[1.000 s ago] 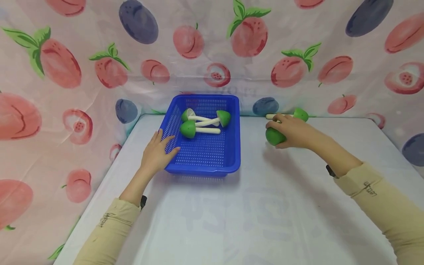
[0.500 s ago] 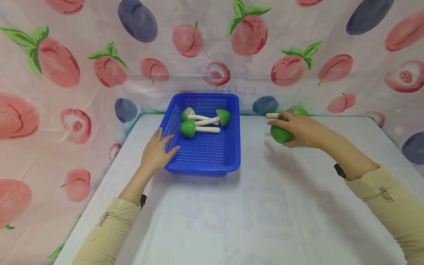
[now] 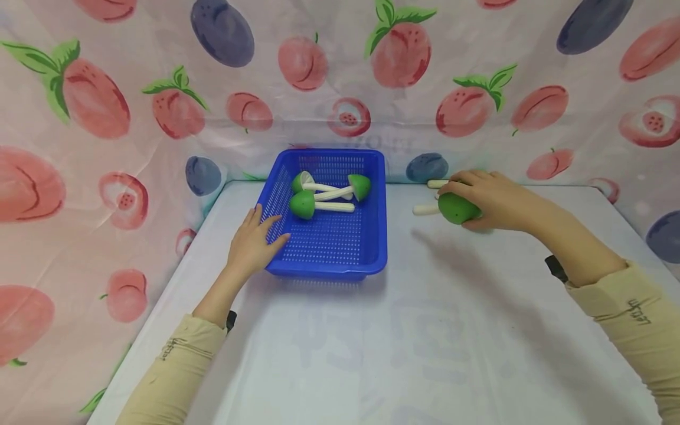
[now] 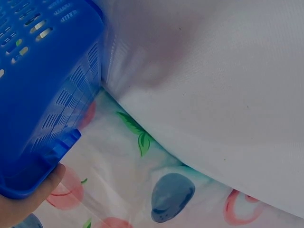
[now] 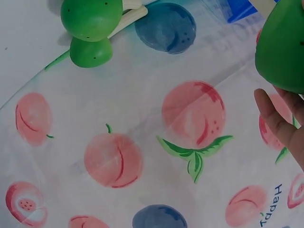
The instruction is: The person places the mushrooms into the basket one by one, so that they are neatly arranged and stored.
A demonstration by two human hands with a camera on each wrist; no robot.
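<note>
My right hand grips a toy mushroom by its green cap, its pale stem pointing left toward the basket. In the right wrist view, that green cap sits above the fingers. Two more mushrooms lie at the table's back edge, their caps close together; in the head view my right hand largely covers them. My left hand rests on the left rim of a blue plastic basket, fingers spread and fairly straight. Several green-capped mushrooms lie inside the basket.
A white cloth covers the table. Behind it and to the left hangs a fruit-printed sheet, meeting the table's back edge. The basket stands near that edge, left of the right hand.
My right hand has moved right with the mushroom, whose stem now shows on the left. It covers more of the mushrooms behind. My left hand and the basket stay put.
</note>
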